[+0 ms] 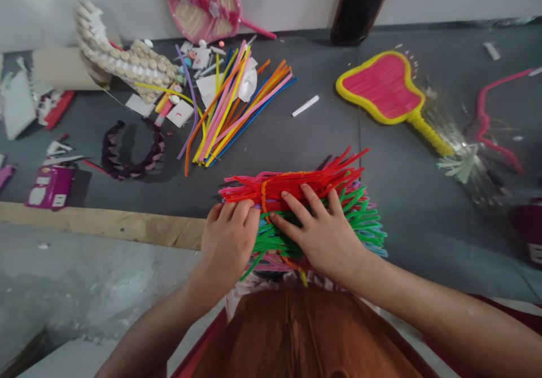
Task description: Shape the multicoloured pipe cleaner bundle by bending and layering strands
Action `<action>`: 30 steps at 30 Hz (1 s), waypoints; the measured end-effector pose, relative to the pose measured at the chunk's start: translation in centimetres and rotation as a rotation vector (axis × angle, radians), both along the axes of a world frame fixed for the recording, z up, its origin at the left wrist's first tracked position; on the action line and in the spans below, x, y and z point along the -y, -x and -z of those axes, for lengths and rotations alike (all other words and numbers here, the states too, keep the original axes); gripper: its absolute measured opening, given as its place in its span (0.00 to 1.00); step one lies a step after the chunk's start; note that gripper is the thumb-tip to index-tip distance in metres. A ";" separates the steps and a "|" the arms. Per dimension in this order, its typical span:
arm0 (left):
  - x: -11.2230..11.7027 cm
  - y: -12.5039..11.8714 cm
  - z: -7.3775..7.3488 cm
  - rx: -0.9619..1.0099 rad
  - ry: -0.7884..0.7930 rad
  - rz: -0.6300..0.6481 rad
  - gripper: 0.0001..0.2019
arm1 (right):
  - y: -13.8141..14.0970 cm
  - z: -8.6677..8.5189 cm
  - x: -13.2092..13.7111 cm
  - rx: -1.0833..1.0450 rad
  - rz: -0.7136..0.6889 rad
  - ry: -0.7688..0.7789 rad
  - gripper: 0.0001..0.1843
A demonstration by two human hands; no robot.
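Observation:
A woven mat of pipe cleaners [355, 208], red at the top, green below, with pink and blue ends, lies on the grey surface in front of me. My left hand [228, 242] rests on its left side with fingers curled, pinching the strands near an orange binding strand [263, 194]. My right hand [322, 228] lies flat on the middle of the mat, fingers spread and pressing down on the red and green strands.
A loose pile of coloured pipe cleaners [237, 101] lies further back. A pink and yellow fan shape [385, 87] is at right, another pink fan [203, 2] against the wall, a dark headband [131, 152] and scraps at left. A wooden edge [105, 222] borders the grey mat.

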State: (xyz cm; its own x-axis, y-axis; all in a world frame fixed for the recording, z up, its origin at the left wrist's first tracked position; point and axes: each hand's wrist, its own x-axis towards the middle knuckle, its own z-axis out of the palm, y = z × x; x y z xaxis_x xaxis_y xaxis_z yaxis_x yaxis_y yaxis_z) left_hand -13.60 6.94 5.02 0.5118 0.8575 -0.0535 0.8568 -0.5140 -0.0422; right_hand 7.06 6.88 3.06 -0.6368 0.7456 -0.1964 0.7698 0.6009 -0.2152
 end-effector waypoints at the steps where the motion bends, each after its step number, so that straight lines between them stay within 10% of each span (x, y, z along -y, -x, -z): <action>1: 0.0 0.1 0.0 0.014 -0.005 0.007 0.13 | 0.0 0.0 0.0 0.002 -0.001 -0.001 0.26; 30: 1.1 0.8 1.8 0.079 -0.196 0.096 0.12 | 0.3 -0.2 -0.1 0.047 -0.001 0.025 0.25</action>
